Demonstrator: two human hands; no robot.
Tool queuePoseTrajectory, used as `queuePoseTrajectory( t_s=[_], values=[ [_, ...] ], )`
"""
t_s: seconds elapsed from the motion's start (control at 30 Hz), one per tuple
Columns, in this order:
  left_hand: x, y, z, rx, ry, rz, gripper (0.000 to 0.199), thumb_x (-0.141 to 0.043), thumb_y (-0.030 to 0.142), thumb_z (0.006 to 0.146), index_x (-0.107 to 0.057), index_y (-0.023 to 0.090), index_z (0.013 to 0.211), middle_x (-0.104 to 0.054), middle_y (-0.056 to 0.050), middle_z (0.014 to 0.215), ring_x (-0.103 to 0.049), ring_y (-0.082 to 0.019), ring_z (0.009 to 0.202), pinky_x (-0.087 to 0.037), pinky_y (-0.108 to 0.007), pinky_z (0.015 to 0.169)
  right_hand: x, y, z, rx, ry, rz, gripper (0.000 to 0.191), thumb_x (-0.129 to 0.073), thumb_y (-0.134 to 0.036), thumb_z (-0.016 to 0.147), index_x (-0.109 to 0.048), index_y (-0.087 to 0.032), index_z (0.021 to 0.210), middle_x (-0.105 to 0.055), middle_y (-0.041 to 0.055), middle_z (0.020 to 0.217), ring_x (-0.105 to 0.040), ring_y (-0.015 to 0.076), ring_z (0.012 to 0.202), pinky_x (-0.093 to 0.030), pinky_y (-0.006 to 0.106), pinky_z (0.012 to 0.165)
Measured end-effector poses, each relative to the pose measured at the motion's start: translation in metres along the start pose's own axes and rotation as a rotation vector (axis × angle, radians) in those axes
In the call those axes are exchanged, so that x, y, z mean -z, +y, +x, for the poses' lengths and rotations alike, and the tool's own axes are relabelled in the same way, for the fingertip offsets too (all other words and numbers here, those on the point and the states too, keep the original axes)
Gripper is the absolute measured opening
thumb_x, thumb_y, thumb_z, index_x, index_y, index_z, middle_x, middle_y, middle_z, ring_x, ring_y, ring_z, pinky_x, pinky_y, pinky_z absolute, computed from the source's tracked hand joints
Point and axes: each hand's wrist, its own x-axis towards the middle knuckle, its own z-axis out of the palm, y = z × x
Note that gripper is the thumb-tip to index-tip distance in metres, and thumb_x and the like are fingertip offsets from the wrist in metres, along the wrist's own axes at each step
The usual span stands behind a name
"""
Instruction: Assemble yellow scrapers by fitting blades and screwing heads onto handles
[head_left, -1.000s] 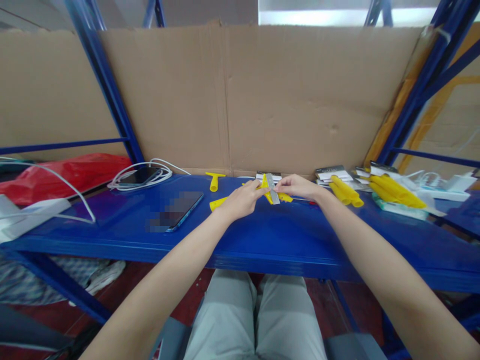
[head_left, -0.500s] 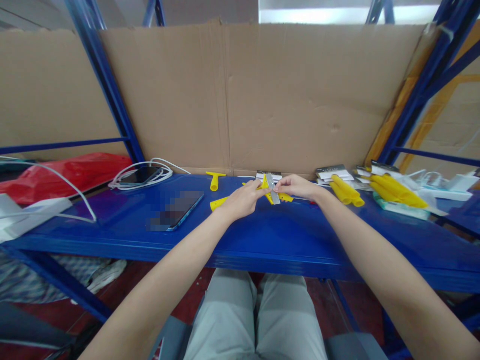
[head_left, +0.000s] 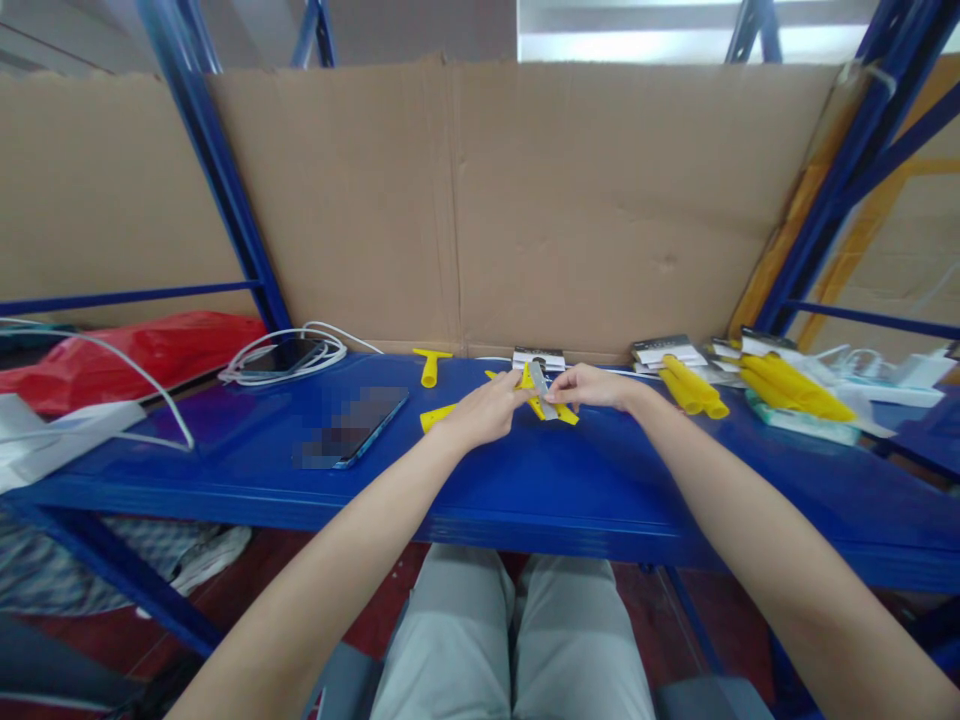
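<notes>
The right hand (head_left: pixel 589 387) has its grip closed on a flat grey strip (head_left: pixel 539 380), which lies across a yellow piece (head_left: pixel 567 414) at the middle of the blue desk (head_left: pixel 570 480). The left hand (head_left: pixel 487 410) reaches that piece's left side; whether its grip is closed, I cannot tell.

Bright white light glows at the top; fine details around the hands (head_left: pixel 536 400) blur softly.

Both bare forearms are stretched forward and angled inward, the left hand (head_left: pixel 486 408) held palm down, the right hand (head_left: pixel 589 387) with fingertips pinched.
</notes>
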Motion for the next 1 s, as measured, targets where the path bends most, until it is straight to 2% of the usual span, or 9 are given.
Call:
queuePoseTrajectory(
  t_s=[0.1,0.2,0.4,0.67,1.0],
  values=[
    [-0.001,0.0,0.0,0.003,-0.038,-0.001,0.045,-0.039,0.004,0.083,-0.056,0.017,0.122,-0.054,-0.012,0.103,-0.052,-0.022,0.101,-0.044,-0.035,0.087,0.007,0.004,0.0,0.003,0.115,0.061,0.02,-0.066,-0.032,0.066,-0.066,-0.013,0.071,-0.06,-0.0014,0.065,-0.05,0.0104,0.061,-0.038,0.023,0.06],
    [-0.002,-0.001,0.0,-0.008,-0.051,-0.002,0.044,-0.038,0.004,0.083,-0.057,0.017,0.121,-0.055,-0.011,0.1,-0.052,-0.021,0.101,-0.044,-0.034,0.087,0.005,0.006,0.002,-0.014,0.229,0.219,0.012,-0.064,-0.017,0.068,-0.061,-0.014,0.079,-0.06,-0.0018,0.069,-0.051,0.0088,0.061,-0.04,0.021,0.06],
    [-0.003,-0.002,0.0,-0.042,-0.021,-0.009,0.042,-0.037,0.005,0.085,-0.058,0.017,0.119,-0.055,-0.01,0.101,-0.053,-0.02,0.1,-0.044,-0.033,0.087,-0.008,-0.005,0.003,-0.085,0.22,0.41,0.028,-0.059,-0.005,0.072,-0.051,-0.017,0.097,-0.057,-0.0056,0.062,-0.049,0.0066,0.051,-0.038,0.018,0.051],
    [-0.003,0.0,0.001,-0.032,-0.015,-0.034,0.036,-0.039,0.009,0.086,-0.062,0.017,0.113,-0.055,-0.009,0.099,-0.054,-0.019,0.095,-0.045,-0.032,0.085,-0.012,-0.003,0.004,-0.079,0.165,0.551,0.019,-0.062,-0.001,0.069,-0.057,-0.014,0.083,-0.061,-0.0033,0.058,-0.052,0.0064,0.048,-0.042,0.018,0.05],
    [-0.002,-0.003,0.002,0.013,0.014,-0.073,0.033,-0.04,0.01,0.087,-0.064,0.016,0.109,-0.055,-0.009,0.096,-0.054,-0.019,0.093,-0.045,-0.033,0.082,-0.021,-0.002,0.013,-0.124,0.195,0.621,0.012,-0.066,-0.007,0.071,-0.059,-0.014,0.065,-0.06,-0.0014,0.053,-0.052,0.0073,0.045,-0.042,0.019,0.048]
  ],
)
